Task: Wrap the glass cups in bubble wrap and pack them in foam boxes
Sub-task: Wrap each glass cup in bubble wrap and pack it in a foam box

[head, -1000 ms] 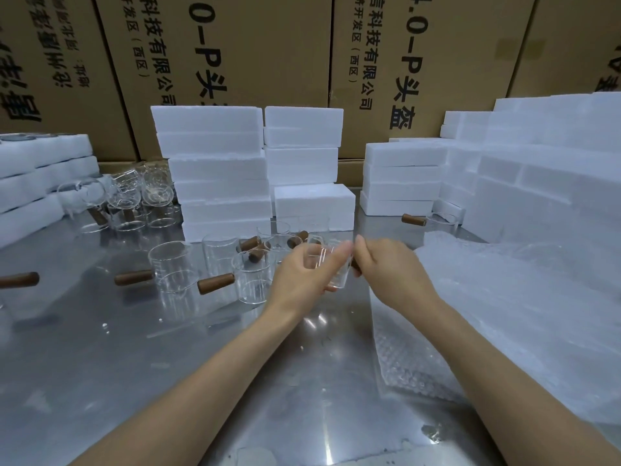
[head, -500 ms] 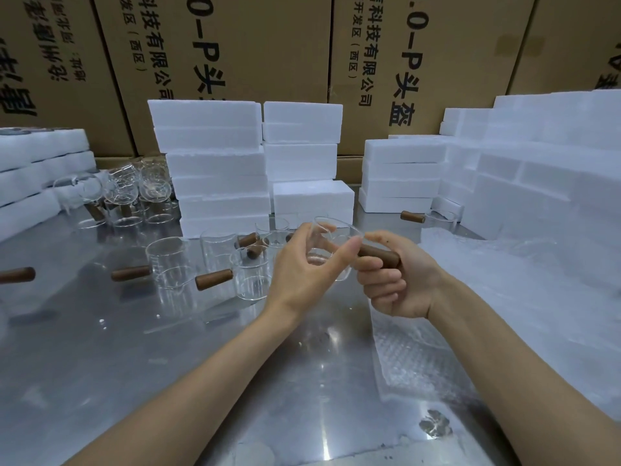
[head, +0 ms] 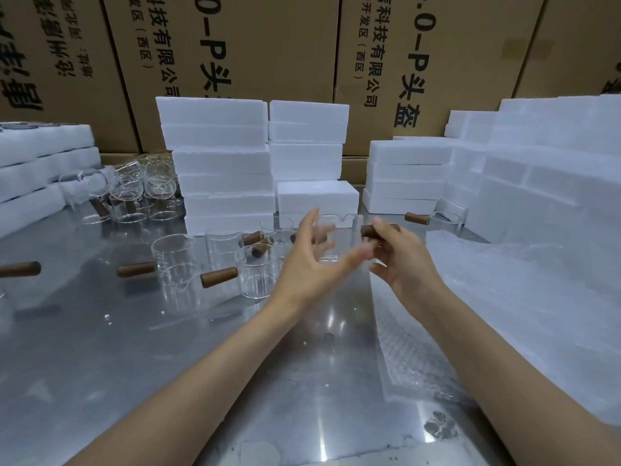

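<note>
- Steel desk (head: 100, 348) fills the lower frame; cardboard cartons (head: 235, 62) across the top, white foam boxes (head: 215, 163) stacked mid-frame & at right.
- Change vs 1 s ago: both hands were closing on a glass cup down among the group; now the cup (head: 332, 237) is up off the desk at frame centre, handle swung to the right. So pick-up looks done, wrapping not yet begun.
- Right hand (head: 403, 260) grips the wooden handle (head: 373, 231), fingers curled round it.
- Left hand (head: 309, 264) spread, fingers straight & blurred, just left of the cup body; contact unclear, holds nothing.
- Bubble wrap (head: 504, 297) lies right of centre, below & right of the cup — prob. next stop.
- Other cups (head: 174, 260) stand left of centre.
</note>
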A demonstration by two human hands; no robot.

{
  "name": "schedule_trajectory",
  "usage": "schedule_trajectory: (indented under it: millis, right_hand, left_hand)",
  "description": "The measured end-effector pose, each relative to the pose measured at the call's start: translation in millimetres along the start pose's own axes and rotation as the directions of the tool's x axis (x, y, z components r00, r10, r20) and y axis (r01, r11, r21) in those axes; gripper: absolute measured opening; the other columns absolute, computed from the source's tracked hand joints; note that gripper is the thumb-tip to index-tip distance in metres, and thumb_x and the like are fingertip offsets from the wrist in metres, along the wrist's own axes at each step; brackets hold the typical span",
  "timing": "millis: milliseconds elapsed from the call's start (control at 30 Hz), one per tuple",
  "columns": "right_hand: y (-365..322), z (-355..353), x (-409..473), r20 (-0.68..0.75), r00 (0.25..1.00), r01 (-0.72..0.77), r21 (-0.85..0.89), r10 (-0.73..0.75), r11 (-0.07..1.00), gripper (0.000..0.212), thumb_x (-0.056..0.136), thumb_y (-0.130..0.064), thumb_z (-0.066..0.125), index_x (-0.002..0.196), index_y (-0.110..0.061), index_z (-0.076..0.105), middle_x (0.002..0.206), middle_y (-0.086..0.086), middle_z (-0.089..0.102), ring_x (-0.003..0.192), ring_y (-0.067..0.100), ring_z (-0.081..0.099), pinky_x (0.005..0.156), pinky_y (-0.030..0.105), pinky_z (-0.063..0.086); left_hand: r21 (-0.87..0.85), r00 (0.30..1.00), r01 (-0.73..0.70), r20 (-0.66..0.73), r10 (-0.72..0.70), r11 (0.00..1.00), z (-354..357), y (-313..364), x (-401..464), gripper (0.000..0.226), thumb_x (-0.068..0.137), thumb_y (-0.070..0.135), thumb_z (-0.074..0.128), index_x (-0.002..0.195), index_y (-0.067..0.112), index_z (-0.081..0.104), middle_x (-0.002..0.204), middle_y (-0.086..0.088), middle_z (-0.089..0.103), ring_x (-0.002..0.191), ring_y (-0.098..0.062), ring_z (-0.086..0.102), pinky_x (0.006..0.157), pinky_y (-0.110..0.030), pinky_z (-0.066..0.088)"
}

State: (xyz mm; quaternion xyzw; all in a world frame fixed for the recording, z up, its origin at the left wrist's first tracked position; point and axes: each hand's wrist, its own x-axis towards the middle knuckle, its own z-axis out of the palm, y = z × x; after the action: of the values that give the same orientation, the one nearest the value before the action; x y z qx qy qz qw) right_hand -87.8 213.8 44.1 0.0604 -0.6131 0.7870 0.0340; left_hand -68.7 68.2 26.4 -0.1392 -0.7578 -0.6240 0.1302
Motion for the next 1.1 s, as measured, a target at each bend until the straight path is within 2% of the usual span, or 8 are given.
schedule_trajectory:
  millis: [100, 300, 400, 500, 733, 833, 933, 1100]
  right_hand:
    - [-4, -2, 1, 0.004, 0.999, -0.044, 0.157, 0.044, 0.987, 0.022, 0.093, -0.028, 0.055, 0.079, -0.012, 0.06, 0.053, -0.005, 0.046, 0.048, 0.007, 0.049, 0.044, 0.018, 0.042]
    - [-3, -1, -1, 0.046, 0.992, -0.125, 0.257, 0.117, 0.958, 0.031, 0.096, -0.031, 0.049, 0.074, -0.012, 0.062, 0.053, -0.004, 0.044, 0.051, 0.009, 0.046, 0.044, 0.019, 0.044]
    - [1, 1, -1, 0.056, 0.991, -0.125, 0.139, 0.119, 0.982, 0.036, 0.093, -0.049, 0.047, 0.102, -0.016, 0.061, 0.081, -0.001, 0.064, 0.074, 0.011, 0.06, 0.061, 0.024, 0.05]
    - [2, 3, -1, 0.088, 0.99, -0.112, 0.04, 0.108, 0.993, 0.065, 0.072, -0.065, 0.055, 0.122, -0.027, 0.039, 0.119, 0.002, 0.06, 0.108, 0.016, 0.061, 0.077, 0.029, 0.052]
    - [9, 13, -8, 0.168, 0.986, 0.066, -0.276, -0.019, 0.959, 0.087, 0.055, -0.048, 0.084, 0.125, -0.028, 0.037, 0.118, -0.003, 0.054, 0.106, 0.011, 0.062, 0.088, 0.032, 0.053]
    - [9, 12, -6, 0.165, 0.986, 0.041, -0.155, -0.015, 0.987, 0.069, 0.064, -0.041, 0.077, 0.122, -0.017, 0.048, 0.122, 0.001, 0.058, 0.107, 0.014, 0.062, 0.085, 0.034, 0.054]
    - [2, 9, -6, 0.237, 0.971, -0.005, -0.001, 0.005, 1.0, 0.041, 0.071, -0.036, 0.063, 0.108, -0.018, 0.061, 0.102, -0.004, 0.07, 0.092, 0.01, 0.067, 0.068, 0.022, 0.054]
    - [-1, 4, -7, 0.309, 0.948, -0.102, 0.05, 0.082, 0.993, 0.054, 0.073, -0.037, 0.058, 0.123, -0.016, 0.057, 0.12, 0.002, 0.065, 0.109, 0.018, 0.063, 0.089, 0.03, 0.051]
  left_hand:
    - [0.154, 0.986, -0.165, 0.052, 0.158, 0.974, -1, -2, -2, 0.107, 0.067, 0.046, 0.081, 0.15, 0.038, 0.014, 0.137, 0.026, 0.032, 0.122, 0.006, 0.041, 0.099, -0.019, 0.04]
    - [0.315, 0.921, -0.358, -0.036, 0.388, 0.879, -5, -3, 2, 0.08, 0.072, 0.035, 0.082, 0.141, 0.027, 0.04, 0.128, 0.017, 0.048, 0.107, -0.002, 0.053, 0.085, -0.001, 0.038]
    - [0.401, 0.859, -0.439, -0.075, 0.507, 0.804, -5, -3, 1, 0.076, 0.073, 0.04, 0.08, 0.139, 0.025, 0.045, 0.117, 0.007, 0.05, 0.096, -0.002, 0.052, 0.087, -0.007, 0.04]
    - [0.493, 0.807, -0.464, -0.107, 0.58, 0.736, -6, -4, 2, 0.074, 0.073, 0.036, 0.079, 0.139, 0.026, 0.046, 0.113, 0.003, 0.044, 0.097, -0.001, 0.043, 0.09, -0.002, 0.032]
    - [0.63, 0.791, -0.442, -0.062, 0.609, 0.639, -5, -7, 3, 0.077, 0.074, 0.022, 0.08, 0.142, 0.028, 0.042, 0.116, -0.001, 0.043, 0.105, -0.013, 0.037, 0.091, -0.016, 0.036]
    - [0.554, 0.826, -0.448, -0.044, 0.562, 0.702, -5, -7, 3, 0.092, 0.073, 0.036, 0.08, 0.149, 0.025, 0.028, 0.13, 0.002, 0.036, 0.116, -0.004, 0.033, 0.099, -0.014, 0.033]
    - [0.508, 0.855, -0.421, -0.056, 0.516, 0.751, -7, -9, 4, 0.098, 0.07, 0.043, 0.081, 0.148, 0.015, 0.028, 0.142, 0.0, 0.036, 0.128, -0.005, 0.031, 0.107, -0.008, 0.022]
    - [0.503, 0.825, -0.444, -0.093, 0.557, 0.741, -11, -7, 5, 0.071, 0.075, 0.034, 0.08, 0.134, 0.015, 0.047, 0.127, 0.011, 0.047, 0.119, -0.01, 0.046, 0.104, -0.027, 0.039]
